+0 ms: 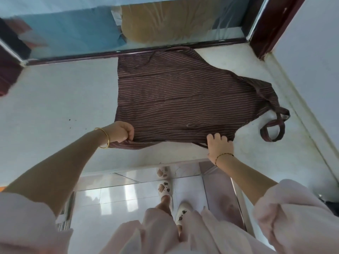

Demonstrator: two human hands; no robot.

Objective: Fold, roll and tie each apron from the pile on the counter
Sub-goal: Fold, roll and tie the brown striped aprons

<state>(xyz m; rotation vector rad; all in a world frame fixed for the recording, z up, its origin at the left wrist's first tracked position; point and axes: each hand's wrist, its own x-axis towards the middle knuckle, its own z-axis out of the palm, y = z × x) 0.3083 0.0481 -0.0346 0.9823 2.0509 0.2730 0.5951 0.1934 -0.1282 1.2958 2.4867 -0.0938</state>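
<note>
Striped brown apron spread flat on the white counter, its neck loop at the right. Left hand pinches the near left corner; right hand presses the near edge (fingers curled over the cloth).

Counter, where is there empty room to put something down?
Left of the brown striped apron, the white counter is bare from the dark window frame to the front edge. The middle is crowded: the apron lies spread, left hand and right hand gripping its near edge, strap loop at right.
</note>
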